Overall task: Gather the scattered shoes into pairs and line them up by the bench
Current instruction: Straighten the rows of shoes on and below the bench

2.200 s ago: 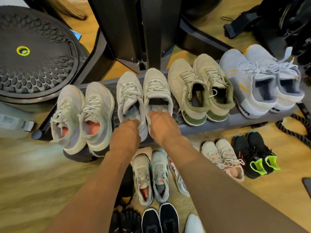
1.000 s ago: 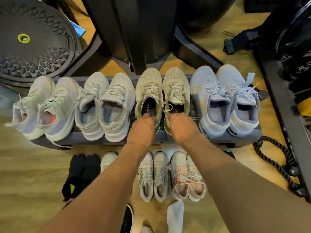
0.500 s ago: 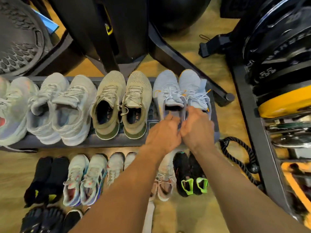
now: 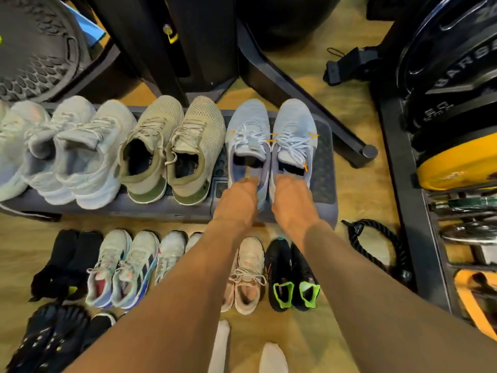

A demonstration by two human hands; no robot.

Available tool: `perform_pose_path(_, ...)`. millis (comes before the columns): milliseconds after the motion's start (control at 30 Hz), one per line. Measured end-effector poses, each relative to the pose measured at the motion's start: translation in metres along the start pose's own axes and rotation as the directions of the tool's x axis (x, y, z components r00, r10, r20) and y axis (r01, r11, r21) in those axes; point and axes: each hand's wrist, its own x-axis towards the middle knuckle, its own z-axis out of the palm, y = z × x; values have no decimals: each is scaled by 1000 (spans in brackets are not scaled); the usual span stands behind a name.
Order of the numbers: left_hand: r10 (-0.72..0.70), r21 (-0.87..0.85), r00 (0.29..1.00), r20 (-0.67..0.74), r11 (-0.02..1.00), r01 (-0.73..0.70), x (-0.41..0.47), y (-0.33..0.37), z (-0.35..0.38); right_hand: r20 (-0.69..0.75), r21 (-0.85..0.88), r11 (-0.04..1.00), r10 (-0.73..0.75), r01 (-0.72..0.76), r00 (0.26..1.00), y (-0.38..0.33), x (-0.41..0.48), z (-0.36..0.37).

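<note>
Your left hand [image 4: 238, 196] and right hand [image 4: 291, 196] each hook curled fingers over a heel of the blue shoes [image 4: 250, 119]. The shoes sit together at the bench's [image 4: 324, 168] right end, likely being squared with the tan pair [image 4: 161, 125] alongside.

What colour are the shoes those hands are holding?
The shoes are pale blue-grey with small orange accents, seen best in the head view.

Warm, even light; wide-angle warp, edges prob. motion-blurred.
</note>
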Motion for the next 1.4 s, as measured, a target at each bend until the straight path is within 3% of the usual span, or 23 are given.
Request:
perform_pose_path(100, -43, 47, 999, 2, 998, 43, -1, 5, -1, -17, 90, 996, -7, 8, 1000, 5, -2, 1)
perform_pose_path(267, -70, 82, 997, -35, 994, 73, -7, 7, 5, 7, -7, 998, -63, 63, 998, 8, -8, -3)
perform_pose_path(400, -69, -10, 971, -229, 998, 68, -31, 2, 25, -72, -25, 993, -115, 113, 991, 12, -22, 3)
perform_pose_path(467, -15, -126, 929, -371, 991, -35, -52, 2, 41, -163, -3, 985, -171, 173, 972, 17, -39, 15)
perform_pose_path(533, 19, -196, 919, -395, 975, -105, -74, 4, 62, -258, 99, 974, -174, 206, 950, 22, -62, 30)
perform_pose_path(600, 44, -227, 952, -303, 967, -117, -94, 6, 89, -290, 195, 963, -126, 187, 949, 31, -87, 51)
perform_pose_path(667, 96, -204, 988, -124, 971, -120, -110, 8, 121, -248, 256, 962, -34, 99, 968, 44, -112, 81)
perform_pose_path(767, 91, -112, 991, 96, 990, -80, -127, 1, 175, -94, 233, 968, 115, -91, 989, 66, -138, 136)
perform_pose_path(833, 82, -78, 984, 160, 995, -70, -132, -8, 212, -8, 198, 965, 180, -174, 984, 84, -149, 176)
perform_pose_path(1000, 105, -1, 962, 250, 994, -108, -115, -29, 307, 90, 153, 953, 251, -262, 964, 131, -151, 268)
perform_pose_path(1167, 133, 91, 927, 352, 980, -175, -78, -38, 389, 191, -26, 964, 266, -266, 945, 178, -127, 341)
perform_pose_path(1300, 195, 286, 928, 318, 913, -290, -53, -50, 434, 112, -121, 964, 250, -236, 962, 200, -98, 366)
perform_pose_path(1400, 223, 308, 938, 264, 902, -301, -33, -46, 442, 44, -135, 962, 245, -237, 969, 205, -76, 364)
